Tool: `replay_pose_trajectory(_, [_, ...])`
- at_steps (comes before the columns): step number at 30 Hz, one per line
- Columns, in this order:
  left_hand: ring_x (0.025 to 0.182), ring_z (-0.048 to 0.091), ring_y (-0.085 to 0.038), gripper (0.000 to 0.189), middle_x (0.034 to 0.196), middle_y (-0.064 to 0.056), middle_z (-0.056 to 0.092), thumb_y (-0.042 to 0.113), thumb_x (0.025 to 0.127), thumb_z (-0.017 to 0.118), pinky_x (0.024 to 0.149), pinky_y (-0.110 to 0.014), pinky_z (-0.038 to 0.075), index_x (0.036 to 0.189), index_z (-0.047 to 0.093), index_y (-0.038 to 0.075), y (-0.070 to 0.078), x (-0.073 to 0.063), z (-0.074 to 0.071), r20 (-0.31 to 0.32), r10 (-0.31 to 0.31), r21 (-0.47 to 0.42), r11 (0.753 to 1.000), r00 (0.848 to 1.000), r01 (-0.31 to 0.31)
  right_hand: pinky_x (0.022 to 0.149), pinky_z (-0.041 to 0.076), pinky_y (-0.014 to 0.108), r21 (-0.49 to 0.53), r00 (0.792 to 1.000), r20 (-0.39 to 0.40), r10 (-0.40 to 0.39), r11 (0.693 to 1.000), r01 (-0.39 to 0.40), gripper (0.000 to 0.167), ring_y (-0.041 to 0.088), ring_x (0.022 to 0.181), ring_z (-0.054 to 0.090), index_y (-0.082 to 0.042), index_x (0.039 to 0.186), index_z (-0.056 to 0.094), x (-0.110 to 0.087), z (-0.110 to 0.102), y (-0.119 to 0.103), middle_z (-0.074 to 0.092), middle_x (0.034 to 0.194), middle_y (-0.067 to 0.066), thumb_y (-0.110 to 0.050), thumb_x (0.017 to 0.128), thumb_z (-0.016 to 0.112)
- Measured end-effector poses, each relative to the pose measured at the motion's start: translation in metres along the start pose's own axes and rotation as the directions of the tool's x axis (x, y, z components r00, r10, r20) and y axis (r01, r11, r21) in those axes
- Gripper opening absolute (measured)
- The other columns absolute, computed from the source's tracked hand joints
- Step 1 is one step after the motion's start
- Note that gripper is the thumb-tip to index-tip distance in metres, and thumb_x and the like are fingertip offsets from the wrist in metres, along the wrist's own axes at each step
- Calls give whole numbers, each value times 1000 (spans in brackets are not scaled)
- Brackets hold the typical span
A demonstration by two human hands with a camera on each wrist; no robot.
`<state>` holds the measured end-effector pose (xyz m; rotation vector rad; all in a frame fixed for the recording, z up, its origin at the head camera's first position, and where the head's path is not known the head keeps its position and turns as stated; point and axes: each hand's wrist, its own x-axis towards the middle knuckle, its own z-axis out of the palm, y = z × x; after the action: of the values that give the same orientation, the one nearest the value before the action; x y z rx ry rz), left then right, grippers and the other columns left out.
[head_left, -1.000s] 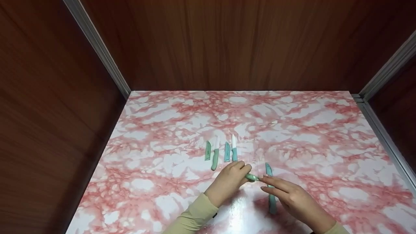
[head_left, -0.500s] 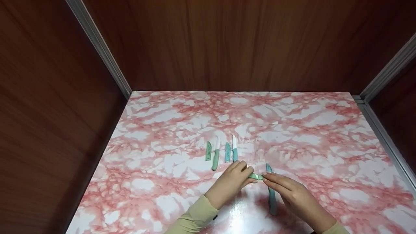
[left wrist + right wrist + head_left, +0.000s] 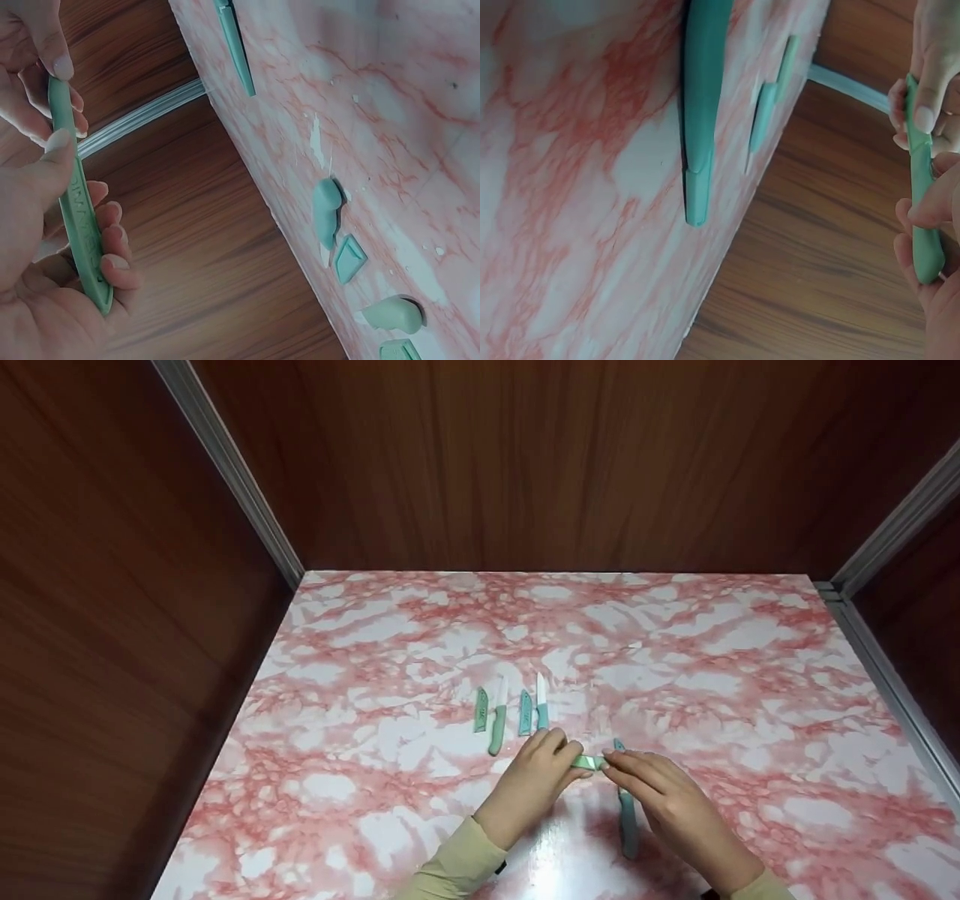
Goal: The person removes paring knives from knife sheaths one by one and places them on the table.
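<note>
Between the two hands is a light green paring knife (image 3: 589, 763) in its green sheath. My left hand (image 3: 529, 776) grips the sheath (image 3: 84, 225), whose raised lettering shows in the left wrist view. The right hand (image 3: 679, 802) holds the knife's handle (image 3: 928, 251) between thumb and fingers. Sheath and handle meet in one line, and no bare blade shows between them. The knife is held above the table. Under the right hand, a teal sheathed knife (image 3: 628, 825) lies on the tabletop, partly hidden by the fingers in the head view.
Left of the hands lie a green knife (image 3: 497, 731) with a bare white blade and its green sheath (image 3: 481, 711). Beside them are a blue-green bare knife (image 3: 541, 709) and its sheath (image 3: 525, 712). Dark wood panels (image 3: 525, 465) border the red-and-white marbled table (image 3: 375, 660).
A second ago the right fingers were stretched toward the knife's end; now they are closed on its handle. Both hands have risen slightly in the head view. The knives on the table stay put.
</note>
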<state>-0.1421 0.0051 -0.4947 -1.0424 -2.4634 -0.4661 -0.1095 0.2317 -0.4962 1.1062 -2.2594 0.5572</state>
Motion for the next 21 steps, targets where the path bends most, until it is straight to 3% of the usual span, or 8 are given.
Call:
replay_pose_trajectory(9, [80,44,-11,25,89,2,45,36,88,65,74,-20,41,96,57,13,6,2,0,-81,-55,62,996,995,60,101,35,29,40,997,-18,75,996,-75,38,25,115,54,-9,129,61,9,4,-2,55,131,9,-21,105,34])
replay_pose_trajectory(17, [78,43,-12,24,89,1,43,34,87,67,71,-19,40,94,56,13,10,4,3,-120,-88,36,995,989,93,98,35,41,11,985,-48,165,986,-165,34,32,116,52,-10,126,62,15,10,-5,57,127,14,-21,100,44])
replay_pose_trajectory(21, [77,42,-12,23,89,1,43,32,87,68,70,-19,40,94,56,13,12,3,7,-128,-97,27,994,987,102,94,38,40,0,978,-54,204,979,-204,33,30,109,53,-9,121,65,17,12,-6,58,121,12,-5,88,63])
